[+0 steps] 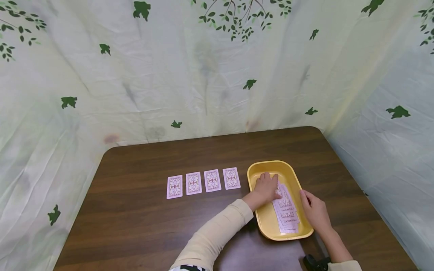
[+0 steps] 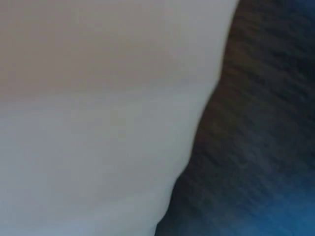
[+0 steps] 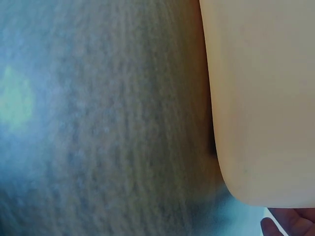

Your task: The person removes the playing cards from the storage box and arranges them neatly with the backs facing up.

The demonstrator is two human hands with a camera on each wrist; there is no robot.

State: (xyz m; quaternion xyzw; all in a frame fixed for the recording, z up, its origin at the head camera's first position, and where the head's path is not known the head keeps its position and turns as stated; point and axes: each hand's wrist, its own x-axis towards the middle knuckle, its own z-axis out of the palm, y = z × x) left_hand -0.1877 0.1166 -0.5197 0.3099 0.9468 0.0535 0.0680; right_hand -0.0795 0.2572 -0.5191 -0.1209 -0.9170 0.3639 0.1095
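Note:
A yellow tray [image 1: 268, 227] stands on the right part of the table, with several overlapping purple-backed playing cards [image 1: 287, 214] inside. My left hand [image 1: 266, 187] reaches in over the tray's left rim. Its fingers are spread at the upper end of these cards, thumb and forefinger on either side of a patterned card back. At the tray's right rim, my right hand [image 1: 316, 212] grips the edge, thumb on top and the other fingers mostly hidden. The right wrist view shows the tray's outer wall [image 3: 261, 123] close up, with fingertips [image 3: 290, 222] below it.
Left of the tray, a row of several face-down cards [image 1: 193, 183] lies spaced apart on the dark wooden table [image 1: 135, 226]. A pale leaf-patterned curtain [image 1: 203, 94] hangs behind and at both sides. A cream sleeve [image 2: 98, 147] fills much of the left wrist view.

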